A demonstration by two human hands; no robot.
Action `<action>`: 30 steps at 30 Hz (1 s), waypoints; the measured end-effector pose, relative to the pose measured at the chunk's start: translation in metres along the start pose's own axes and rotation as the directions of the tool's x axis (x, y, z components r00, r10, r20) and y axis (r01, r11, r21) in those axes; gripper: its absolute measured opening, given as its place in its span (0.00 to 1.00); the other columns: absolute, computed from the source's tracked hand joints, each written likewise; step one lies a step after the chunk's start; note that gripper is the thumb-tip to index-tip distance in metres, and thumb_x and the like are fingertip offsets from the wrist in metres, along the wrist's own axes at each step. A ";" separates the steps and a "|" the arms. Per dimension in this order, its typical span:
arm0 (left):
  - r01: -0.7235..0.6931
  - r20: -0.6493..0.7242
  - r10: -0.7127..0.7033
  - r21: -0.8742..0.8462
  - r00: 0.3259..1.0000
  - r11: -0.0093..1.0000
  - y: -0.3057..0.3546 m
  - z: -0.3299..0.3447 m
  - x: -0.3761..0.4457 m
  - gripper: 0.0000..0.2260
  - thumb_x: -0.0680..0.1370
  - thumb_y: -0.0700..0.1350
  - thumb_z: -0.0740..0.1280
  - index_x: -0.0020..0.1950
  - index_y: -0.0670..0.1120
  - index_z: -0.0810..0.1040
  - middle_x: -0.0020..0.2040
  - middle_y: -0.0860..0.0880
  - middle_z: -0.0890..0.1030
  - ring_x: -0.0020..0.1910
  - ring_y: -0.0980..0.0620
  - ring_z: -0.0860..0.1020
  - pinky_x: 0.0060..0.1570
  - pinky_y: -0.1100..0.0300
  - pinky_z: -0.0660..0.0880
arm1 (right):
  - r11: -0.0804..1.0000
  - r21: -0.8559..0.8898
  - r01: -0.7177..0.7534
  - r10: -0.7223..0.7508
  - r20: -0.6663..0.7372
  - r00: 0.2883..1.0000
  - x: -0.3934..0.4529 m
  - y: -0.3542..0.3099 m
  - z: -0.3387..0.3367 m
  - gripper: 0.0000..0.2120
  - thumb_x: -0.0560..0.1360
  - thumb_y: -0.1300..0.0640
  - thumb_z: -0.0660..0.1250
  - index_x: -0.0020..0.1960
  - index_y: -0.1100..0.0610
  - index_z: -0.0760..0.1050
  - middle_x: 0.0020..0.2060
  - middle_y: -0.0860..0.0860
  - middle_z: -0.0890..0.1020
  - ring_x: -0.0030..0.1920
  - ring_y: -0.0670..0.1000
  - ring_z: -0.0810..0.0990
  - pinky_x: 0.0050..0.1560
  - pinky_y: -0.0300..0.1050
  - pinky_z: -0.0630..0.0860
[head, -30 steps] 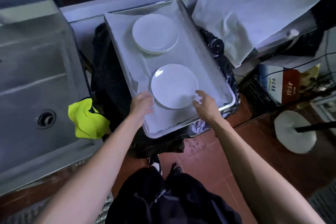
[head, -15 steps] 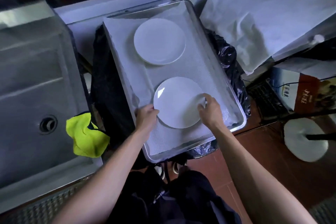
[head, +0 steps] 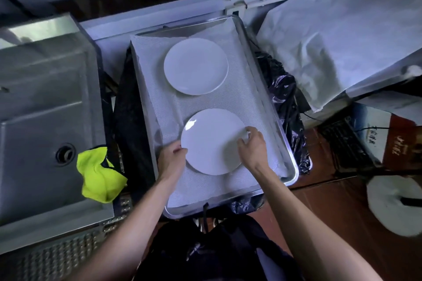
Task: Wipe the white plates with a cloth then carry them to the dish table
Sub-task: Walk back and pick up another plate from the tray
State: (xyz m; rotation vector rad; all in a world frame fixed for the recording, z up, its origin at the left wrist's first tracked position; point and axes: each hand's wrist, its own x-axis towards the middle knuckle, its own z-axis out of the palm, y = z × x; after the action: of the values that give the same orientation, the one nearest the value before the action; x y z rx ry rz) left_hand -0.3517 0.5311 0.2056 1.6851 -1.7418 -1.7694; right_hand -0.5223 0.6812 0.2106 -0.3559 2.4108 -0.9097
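Observation:
Two white plates lie on a metal tray (head: 285,143) lined with white mesh. The far plate (head: 196,66) sits untouched at the tray's back. The near plate (head: 210,143) is gripped on both sides: my left hand (head: 171,158) pinches its left rim and my right hand (head: 251,147) curls over its right rim. A yellow-green cloth (head: 99,178) lies crumpled on the sink's edge, left of the tray, away from both hands.
A steel sink (head: 41,121) with a drain fills the left. Black plastic bags (head: 283,102) sit under the tray. White sheeting (head: 338,36) covers things at the right. A cardboard box (head: 388,141) and a white round fan base (head: 392,205) stand on the red tile floor.
Both hands closed in from the tray's front onto the near plate's opposite rims. The camera moved nearer and over the tray.

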 end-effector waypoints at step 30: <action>-0.208 -0.050 0.216 0.124 0.975 0.970 0.151 -0.020 0.117 0.10 0.73 0.46 0.64 0.44 0.58 0.83 0.46 0.50 0.85 0.46 0.47 0.82 0.45 0.53 0.76 | 0.981 -0.075 0.179 -0.177 0.034 0.984 0.133 -0.137 -0.022 0.25 0.78 0.60 0.61 0.74 0.60 0.66 0.63 0.59 0.70 0.60 0.62 0.75 0.60 0.51 0.74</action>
State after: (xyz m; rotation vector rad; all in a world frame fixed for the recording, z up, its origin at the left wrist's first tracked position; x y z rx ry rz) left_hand -0.4647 0.3857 0.2584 1.5111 -1.9517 -1.5334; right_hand -0.6371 0.5365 0.2652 -0.6184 2.4231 -0.8816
